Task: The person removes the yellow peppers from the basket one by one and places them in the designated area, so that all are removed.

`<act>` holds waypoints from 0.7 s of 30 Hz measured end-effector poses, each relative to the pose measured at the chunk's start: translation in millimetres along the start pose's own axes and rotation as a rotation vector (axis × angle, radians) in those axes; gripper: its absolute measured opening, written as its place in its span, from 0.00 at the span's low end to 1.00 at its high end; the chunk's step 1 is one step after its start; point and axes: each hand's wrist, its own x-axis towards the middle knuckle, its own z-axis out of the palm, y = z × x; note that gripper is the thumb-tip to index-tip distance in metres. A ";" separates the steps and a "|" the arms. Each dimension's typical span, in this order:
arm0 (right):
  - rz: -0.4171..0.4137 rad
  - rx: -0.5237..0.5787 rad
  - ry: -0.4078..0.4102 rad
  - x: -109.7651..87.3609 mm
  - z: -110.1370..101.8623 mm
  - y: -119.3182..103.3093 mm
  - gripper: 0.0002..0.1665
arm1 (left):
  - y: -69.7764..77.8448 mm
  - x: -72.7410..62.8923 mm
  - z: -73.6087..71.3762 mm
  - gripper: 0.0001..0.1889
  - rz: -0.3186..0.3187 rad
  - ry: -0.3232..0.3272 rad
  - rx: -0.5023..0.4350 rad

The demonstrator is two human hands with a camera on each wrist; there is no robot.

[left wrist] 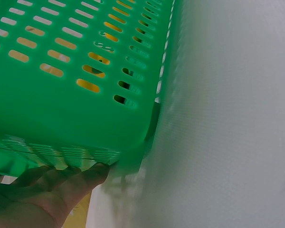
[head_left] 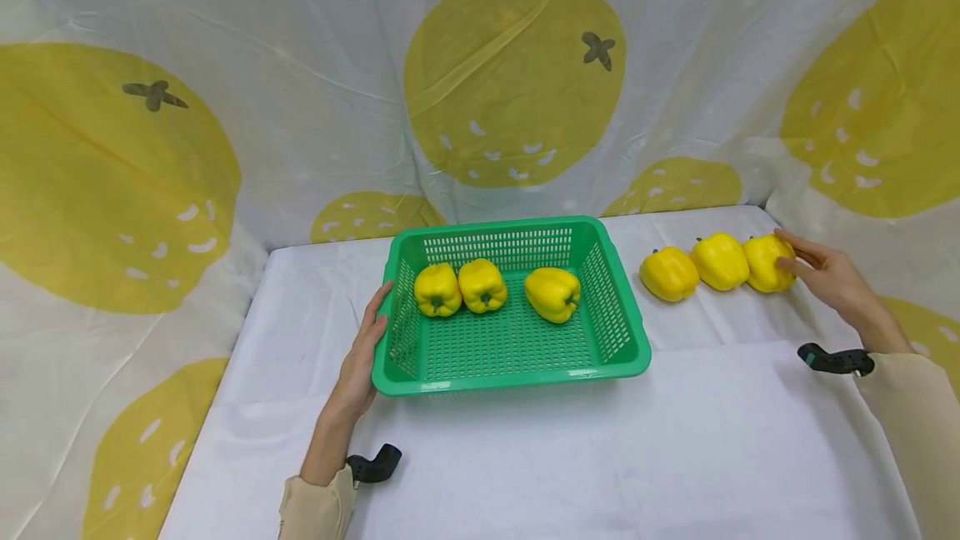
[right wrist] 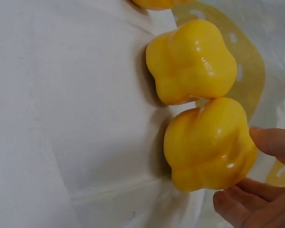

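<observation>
A green plastic basket (head_left: 510,385) with slotted walls stands on the white-covered table. Inside it lie three yellow bell peppers: a pair side by side, the left one (head_left: 437,290) and its neighbour (head_left: 482,285), and one apart (head_left: 552,294) toward the right. My left hand (head_left: 358,365) rests along the basket's left side; in the left wrist view its fairly straight fingers (left wrist: 88,179) touch the outside. Right of the basket, three more yellow bell peppers sit in a row. My right hand (head_left: 832,280) has thumb and fingers around the rightmost pepper (right wrist: 211,147), the thumb touching its surface.
The middle pepper (head_left: 720,261) of the row touches the gripped one, and the left pepper (head_left: 670,274) lies beside it. A white cloth curtain (head_left: 315,107) with yellow fruit prints hangs behind the table and along its sides.
</observation>
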 end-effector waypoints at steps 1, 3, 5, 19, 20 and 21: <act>-0.003 -0.004 0.001 0.1 -0.1 -1.5 0.44 | 0.2 -0.1 -0.1 0.28 0.001 0.001 0.000; -0.020 -0.011 0.009 0.9 -0.1 -5.5 0.46 | 0.5 -0.5 -0.3 0.28 0.004 0.001 0.000; -0.042 -0.028 0.024 1.9 0.8 -11.1 0.46 | 1.1 -1.0 -0.4 0.28 0.006 0.003 0.002; -0.164 -0.027 -0.007 -4.5 17.0 -96.0 0.45 | 0.7 -0.4 0.3 0.28 0.014 0.003 -0.006; -0.184 -0.024 -0.014 -4.8 18.7 -101.3 0.44 | 0.6 -0.2 0.5 0.28 0.015 0.003 -0.005; -0.191 -0.026 -0.020 -5.6 20.3 -106.8 0.44 | 0.7 0.1 0.6 0.28 0.016 0.002 -0.005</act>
